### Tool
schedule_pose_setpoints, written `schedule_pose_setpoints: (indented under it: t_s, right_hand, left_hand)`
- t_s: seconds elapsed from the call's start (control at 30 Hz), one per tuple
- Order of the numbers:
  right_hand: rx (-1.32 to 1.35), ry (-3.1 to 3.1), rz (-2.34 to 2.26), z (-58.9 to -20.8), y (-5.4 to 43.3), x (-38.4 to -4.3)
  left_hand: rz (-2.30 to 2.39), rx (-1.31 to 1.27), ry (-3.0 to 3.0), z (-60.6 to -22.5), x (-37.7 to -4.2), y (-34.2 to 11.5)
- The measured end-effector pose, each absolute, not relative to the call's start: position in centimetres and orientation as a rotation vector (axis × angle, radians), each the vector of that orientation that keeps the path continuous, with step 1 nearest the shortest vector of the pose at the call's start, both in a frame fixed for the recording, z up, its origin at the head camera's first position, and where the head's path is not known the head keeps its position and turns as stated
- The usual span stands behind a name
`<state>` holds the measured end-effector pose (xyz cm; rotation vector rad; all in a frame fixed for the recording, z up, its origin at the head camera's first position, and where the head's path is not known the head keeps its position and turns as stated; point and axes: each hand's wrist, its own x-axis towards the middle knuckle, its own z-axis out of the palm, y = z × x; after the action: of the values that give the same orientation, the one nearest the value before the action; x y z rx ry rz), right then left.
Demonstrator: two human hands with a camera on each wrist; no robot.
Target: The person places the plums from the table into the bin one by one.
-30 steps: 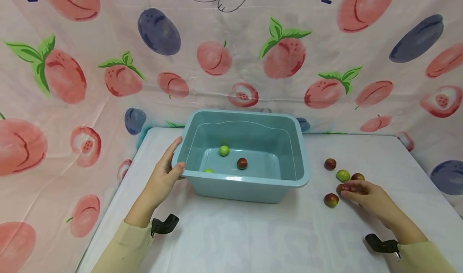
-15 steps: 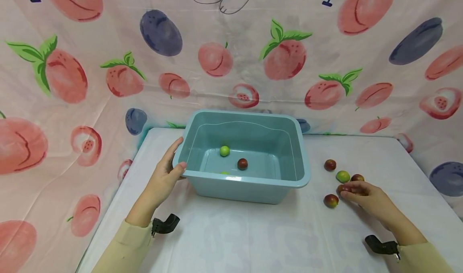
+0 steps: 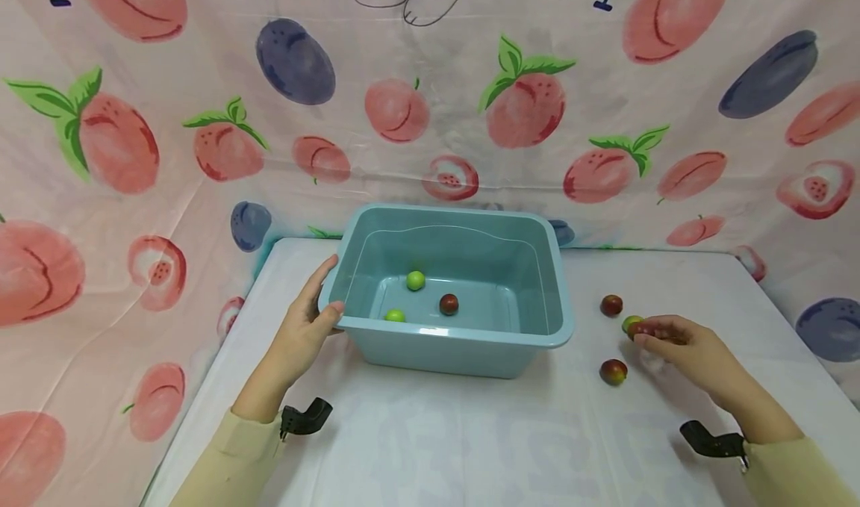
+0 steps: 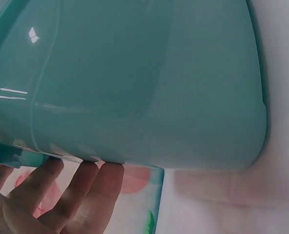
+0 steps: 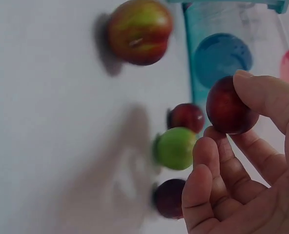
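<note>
A dark red plum [image 3: 640, 330] is pinched between the thumb and fingertips of my right hand [image 3: 695, 358]. The right wrist view shows this plum [image 5: 227, 108] raised off the white table, with the hand's shadow below. My left hand [image 3: 298, 335] grips the left rim of a blue-green plastic tub [image 3: 437, 354], thumb on top. In the left wrist view its fingers [image 4: 103, 195] lie against the tub's outer side. Inside the tub are a green fruit [image 3: 416, 281], a second green fruit [image 3: 395, 316] by the front wall, and a dark red plum [image 3: 449, 304].
Right of the tub lie a dark red plum [image 3: 611, 305], a green fruit [image 3: 630, 323] partly behind the held plum, and a red-green plum [image 3: 614, 372] nearer the front. Another dark plum [image 5: 170, 198] sits beyond my fingers. A fruit-print cloth [image 3: 403, 163] hangs behind the table.
My right hand has lifted the plum from the table and moved slightly up and away. One green fruit in the tub has rolled along the front wall. The left hand has stayed at the rim.
</note>
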<state>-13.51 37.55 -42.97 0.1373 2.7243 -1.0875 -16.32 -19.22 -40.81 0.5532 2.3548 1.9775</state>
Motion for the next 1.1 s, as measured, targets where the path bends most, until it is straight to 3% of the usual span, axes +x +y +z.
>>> schedule_pose_setpoints:
  t_s: [0.6, 1.1]
  right_hand:
    - [-0.047, 2.808, -1.179, -35.4, 33.6, -15.4]
    - [-0.179, 2.791, -1.375, -28.8, 26.7, -18.7]
  left_hand:
    - [1.934, 0.542, 2.36, -40.4, -16.2, -19.2]
    - [1.839, 0.484, 2.462, -39.8, -15.8, -18.8]
